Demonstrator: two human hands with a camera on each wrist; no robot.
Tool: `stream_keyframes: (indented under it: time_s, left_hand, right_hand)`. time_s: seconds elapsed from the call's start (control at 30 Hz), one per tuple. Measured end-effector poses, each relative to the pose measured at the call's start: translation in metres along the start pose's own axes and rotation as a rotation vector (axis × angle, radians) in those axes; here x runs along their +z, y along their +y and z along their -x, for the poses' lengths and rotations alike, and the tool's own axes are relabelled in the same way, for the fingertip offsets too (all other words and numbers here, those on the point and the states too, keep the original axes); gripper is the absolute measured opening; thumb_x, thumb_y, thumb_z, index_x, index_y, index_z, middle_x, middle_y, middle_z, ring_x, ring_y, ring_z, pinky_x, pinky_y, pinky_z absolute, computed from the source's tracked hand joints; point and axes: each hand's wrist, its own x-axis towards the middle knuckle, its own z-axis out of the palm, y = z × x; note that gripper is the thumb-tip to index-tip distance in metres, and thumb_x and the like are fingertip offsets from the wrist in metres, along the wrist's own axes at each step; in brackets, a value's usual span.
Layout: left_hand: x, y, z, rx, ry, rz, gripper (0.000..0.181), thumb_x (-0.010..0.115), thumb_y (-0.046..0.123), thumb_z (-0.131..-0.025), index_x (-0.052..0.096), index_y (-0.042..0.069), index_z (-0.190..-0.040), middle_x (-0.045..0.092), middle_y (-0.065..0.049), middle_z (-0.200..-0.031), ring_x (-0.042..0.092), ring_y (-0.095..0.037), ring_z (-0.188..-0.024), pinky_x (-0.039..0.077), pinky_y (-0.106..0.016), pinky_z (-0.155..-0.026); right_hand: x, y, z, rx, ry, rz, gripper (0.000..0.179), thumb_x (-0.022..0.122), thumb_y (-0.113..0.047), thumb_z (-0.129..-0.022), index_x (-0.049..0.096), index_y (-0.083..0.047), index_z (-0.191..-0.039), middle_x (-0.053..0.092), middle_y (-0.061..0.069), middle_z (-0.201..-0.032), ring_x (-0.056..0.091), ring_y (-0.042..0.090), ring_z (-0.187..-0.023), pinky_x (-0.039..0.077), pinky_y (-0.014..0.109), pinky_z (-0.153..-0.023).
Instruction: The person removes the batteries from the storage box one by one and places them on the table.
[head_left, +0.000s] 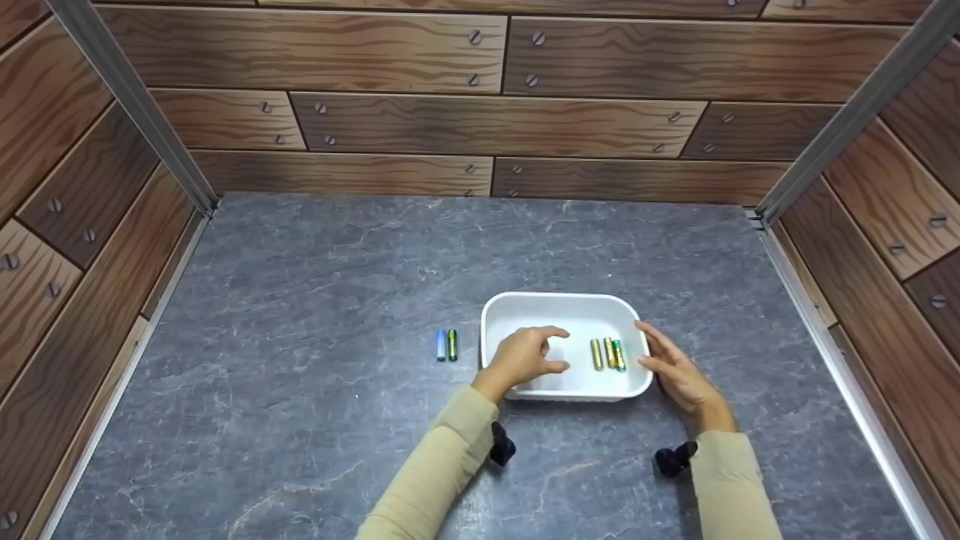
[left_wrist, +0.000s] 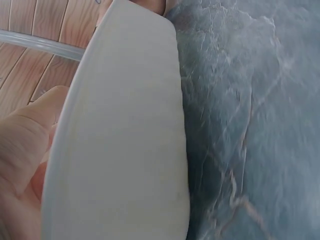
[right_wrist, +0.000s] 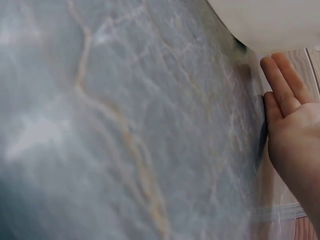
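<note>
Right hand (right_wrist: 292, 130) flat, fingers straight, beside white tray (right_wrist: 270, 22) on grey marbled tabletop (right_wrist: 125, 125).

The tray (head_left: 562, 304) between the two grips looks like smooth, matt white plastic. Inside it, beside the right grip (head_left: 679, 371), the batteries (head_left: 607, 353) have shiny metallic wrappers. The tabletop (head_left: 337, 285) under both grips is grey marbled stone-look, faintly glossy. The sleeves (head_left: 442, 465) are soft beige cloth.

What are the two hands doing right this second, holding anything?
Left hand: fingers loosely curled above the white tray, holding nothing.
Right hand: open, straight fingers resting against the tray's right side.
</note>
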Motion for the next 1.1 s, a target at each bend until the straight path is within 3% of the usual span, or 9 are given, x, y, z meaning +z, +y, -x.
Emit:
stream_keyframes:
  time_s: [0.17, 0.27, 0.43, 0.53, 0.67, 0.87, 1.1]
  left_hand:
    - [0.010, 0.006, -0.009, -0.035, -0.003, 0.013, 0.051, 0.078, 0.036, -0.079, 0.064, 0.023, -0.126, 0.042, 0.011, -0.066, 0.035, -0.003, -0.058, 0.027, -0.017, -0.051]
    - [0.016, 0.010, -0.014, -0.069, -0.005, -0.009, 0.052, 0.078, 0.038, -0.078, 0.063, 0.025, -0.126, 0.050, 0.010, -0.070, 0.040, -0.003, -0.061, 0.030, -0.018, -0.053]
    - [0.026, 0.020, -0.023, -0.117, -0.008, -0.088, 0.054, 0.079, 0.041, -0.076, 0.063, 0.028, -0.126, 0.071, 0.005, -0.093, 0.061, -0.007, -0.080, 0.047, -0.022, -0.067]
    - [0.033, 0.027, -0.028, -0.143, -0.015, -0.135, 0.055, 0.079, 0.043, -0.076, 0.062, 0.030, -0.127, 0.073, 0.005, -0.109, 0.067, -0.011, -0.099, 0.053, -0.027, -0.079]
    - [0.040, 0.033, -0.033, -0.192, -0.015, -0.165, 0.058, 0.079, 0.044, -0.075, 0.061, 0.030, -0.128, 0.069, 0.005, -0.122, 0.065, -0.014, -0.111, 0.053, -0.030, -0.087]
    - [0.045, 0.037, -0.038, -0.231, 0.014, -0.183, 0.063, 0.081, 0.045, -0.072, 0.060, 0.030, -0.129, 0.070, 0.003, -0.120, 0.067, -0.015, -0.108, 0.054, -0.031, -0.084]
    - [0.046, 0.036, -0.041, -0.247, 0.020, -0.191, 0.063, 0.082, 0.044, -0.072, 0.060, 0.028, -0.129, 0.071, 0.002, -0.118, 0.067, -0.015, -0.107, 0.054, -0.030, -0.083]
  right_hand:
    - [-0.002, 0.001, 0.001, 0.002, -0.009, 0.002, 0.062, 0.054, 0.000, -0.093, 0.029, -0.007, -0.150, 0.052, -0.031, -0.128, 0.045, -0.016, -0.120, 0.033, 0.007, -0.098]
    - [-0.002, 0.001, 0.001, 0.005, -0.015, 0.001, 0.061, 0.054, -0.001, -0.093, 0.031, -0.010, -0.149, 0.051, -0.031, -0.128, 0.045, -0.016, -0.120, 0.034, 0.007, -0.098]
    - [-0.002, 0.001, 0.000, 0.008, -0.019, 0.015, 0.065, 0.055, -0.002, -0.093, 0.025, -0.004, -0.151, 0.051, -0.033, -0.127, 0.045, -0.018, -0.119, 0.034, 0.006, -0.098]
    - [-0.002, 0.001, 0.000, 0.008, -0.008, 0.019, 0.067, 0.055, -0.001, -0.092, 0.022, -0.001, -0.151, 0.052, -0.032, -0.128, 0.045, -0.017, -0.120, 0.034, 0.007, -0.098]
    - [-0.002, 0.000, 0.001, 0.011, -0.014, 0.029, 0.068, 0.055, -0.001, -0.093, 0.021, -0.001, -0.151, 0.050, -0.032, -0.129, 0.044, -0.017, -0.120, 0.033, 0.007, -0.098]
    - [-0.002, -0.001, 0.003, -0.014, -0.009, 0.022, 0.066, 0.056, 0.002, -0.091, 0.026, -0.001, -0.150, 0.054, -0.025, -0.130, 0.050, -0.011, -0.120, 0.039, 0.010, -0.097]
    - [-0.003, 0.001, 0.000, -0.048, -0.057, -0.063, 0.058, 0.054, 0.004, -0.091, 0.040, -0.017, -0.144, 0.055, -0.020, -0.134, 0.052, -0.005, -0.121, 0.044, 0.015, -0.097]
